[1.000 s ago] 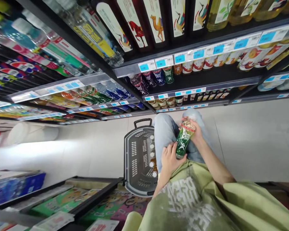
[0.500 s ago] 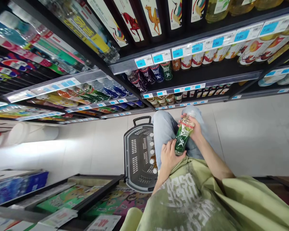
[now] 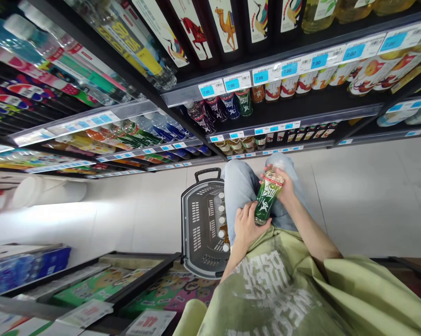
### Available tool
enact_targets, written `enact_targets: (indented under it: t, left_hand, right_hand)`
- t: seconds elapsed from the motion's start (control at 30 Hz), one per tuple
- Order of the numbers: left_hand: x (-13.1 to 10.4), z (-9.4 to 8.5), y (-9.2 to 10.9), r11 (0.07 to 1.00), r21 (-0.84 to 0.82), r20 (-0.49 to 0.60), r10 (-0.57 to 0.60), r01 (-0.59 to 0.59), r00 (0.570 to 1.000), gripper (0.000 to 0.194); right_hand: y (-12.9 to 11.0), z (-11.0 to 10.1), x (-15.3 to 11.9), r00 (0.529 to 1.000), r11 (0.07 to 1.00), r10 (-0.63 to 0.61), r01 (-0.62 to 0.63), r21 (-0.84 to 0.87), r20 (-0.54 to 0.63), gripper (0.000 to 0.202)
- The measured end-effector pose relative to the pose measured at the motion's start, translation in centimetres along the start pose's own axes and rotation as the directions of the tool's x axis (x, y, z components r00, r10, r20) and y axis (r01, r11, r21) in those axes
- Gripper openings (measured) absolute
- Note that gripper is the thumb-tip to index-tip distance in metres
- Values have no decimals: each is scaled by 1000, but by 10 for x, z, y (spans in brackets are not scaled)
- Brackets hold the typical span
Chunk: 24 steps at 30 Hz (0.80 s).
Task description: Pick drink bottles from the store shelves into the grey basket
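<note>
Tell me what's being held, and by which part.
A green bottle: the right hand grips it around the red-banded end, and the left hand rests against the other end.

White-printed green bottle (image 3: 266, 199), grey basket (image 3: 204, 223), pale-blue jeans (image 3: 237, 186)

Bottle (image 3: 266, 198): glossy, smooth
Basket (image 3: 204, 218): matt plastic
Shirt (image 3: 280, 298): matt cloth
Jeans (image 3: 243, 184): matt denim
Floor (image 3: 154, 210): smooth, shiny tile
</note>
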<state>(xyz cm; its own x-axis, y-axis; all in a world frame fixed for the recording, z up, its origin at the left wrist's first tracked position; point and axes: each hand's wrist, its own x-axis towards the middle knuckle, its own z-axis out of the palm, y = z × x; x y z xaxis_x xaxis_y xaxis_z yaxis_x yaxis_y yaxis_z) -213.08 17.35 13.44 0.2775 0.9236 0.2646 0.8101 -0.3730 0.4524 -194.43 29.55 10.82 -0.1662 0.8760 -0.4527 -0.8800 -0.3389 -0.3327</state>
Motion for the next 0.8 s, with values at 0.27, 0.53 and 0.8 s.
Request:
enact_targets:
  t: [0.27,0.53,0.8]
  left_hand:
    - [-4,-11,-13,968,-247,14,-40,43,999,65]
    - [-5,-6,-11,996,-94,54,5,1,999,72]
    - [-13,2,-11,997,-44,5,-66,66,998,73]
  right_hand:
    - [3,4,-13,989,1000,-4,6,-18,148,36]
    - [3,-1,-3,990,996,-48,58,72,-135,22]
    - [2,4,-6,994,997,-5,13,82,-105,26]
